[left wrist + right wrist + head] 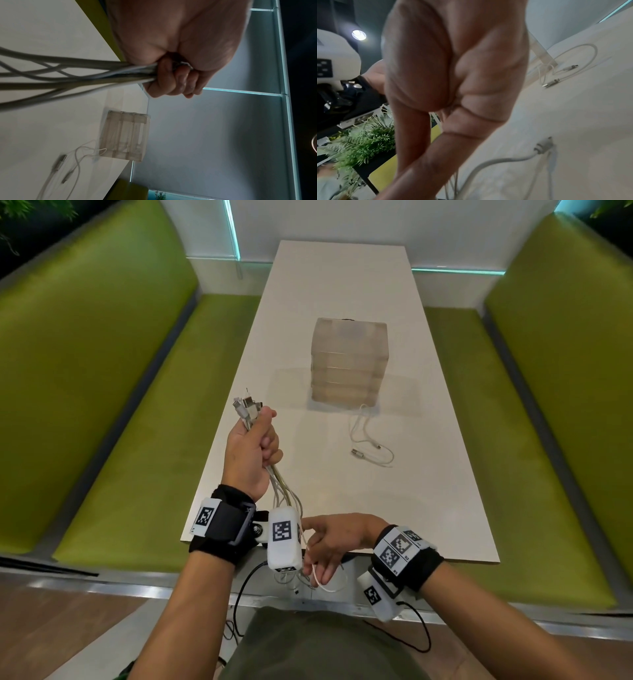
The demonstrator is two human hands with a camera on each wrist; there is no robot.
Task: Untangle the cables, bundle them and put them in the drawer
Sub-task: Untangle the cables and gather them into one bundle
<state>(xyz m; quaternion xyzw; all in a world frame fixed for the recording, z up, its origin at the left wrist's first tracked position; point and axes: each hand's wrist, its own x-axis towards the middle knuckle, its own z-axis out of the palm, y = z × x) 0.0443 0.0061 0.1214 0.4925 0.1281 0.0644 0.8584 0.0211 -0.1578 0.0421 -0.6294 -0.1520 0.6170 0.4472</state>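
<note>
My left hand [251, 445] is raised over the table's near left corner and grips a bundle of white cables [285, 494], fingers curled tight round it [171, 79]. Their connectors [247, 405] stick up above the fist and the strands [68, 75] hang down toward me. My right hand [330, 541] is at the bundle's lower end, below the left wrist. Its index finger points left and its lower fingers are curled on a thin white strand [323, 585]. A translucent drawer unit [349, 361] stands mid-table with all its drawers closed.
One loose white cable [370, 448] lies in loops on the white table [342, 285] just in front of the drawer unit, and shows in the wrist views [68, 169] [565, 70]. Green benches [102, 388] flank the table on both sides.
</note>
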